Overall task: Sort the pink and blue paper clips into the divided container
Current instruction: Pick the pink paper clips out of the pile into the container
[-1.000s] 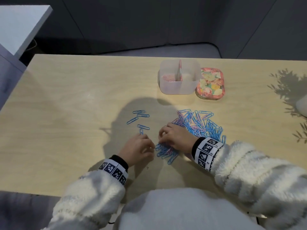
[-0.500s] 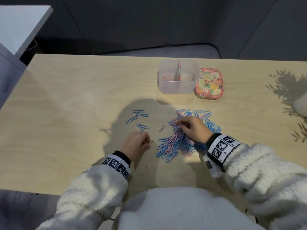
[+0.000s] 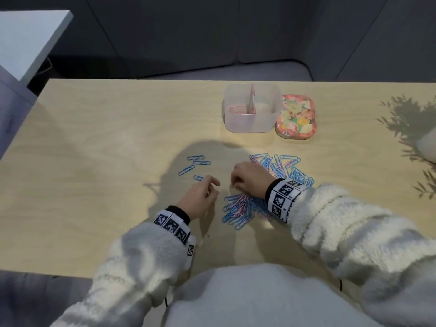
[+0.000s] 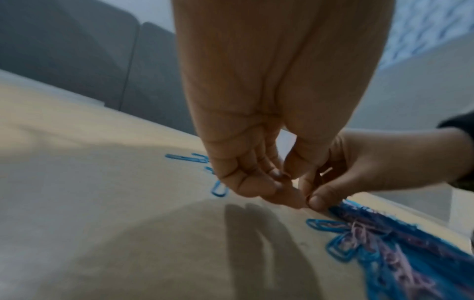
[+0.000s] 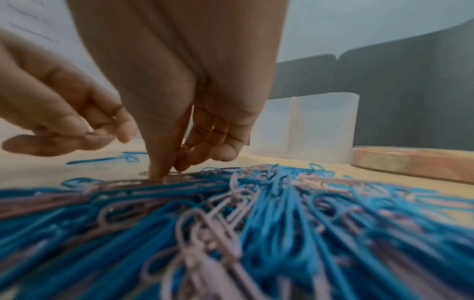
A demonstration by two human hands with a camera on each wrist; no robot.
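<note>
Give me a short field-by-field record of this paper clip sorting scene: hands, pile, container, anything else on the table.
left hand: fingers loosely curled, beside the pile; whether it holds a clip cannot be told
right hand: fingers pinching a pink clip at the pile's left edge
mixed pile: blue and pink clips, unsorted, on the table
loose blue clips: a few, left of the pile
divided container: pink clips in left compartment; right one looks empty
floral lid: flat, right of the container

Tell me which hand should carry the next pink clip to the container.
Right, probably. The right hand is already pinching a pink clip at the mixed pile, and sits nearer the divided container. The left hand hovers beside the loose blue clips.
</note>
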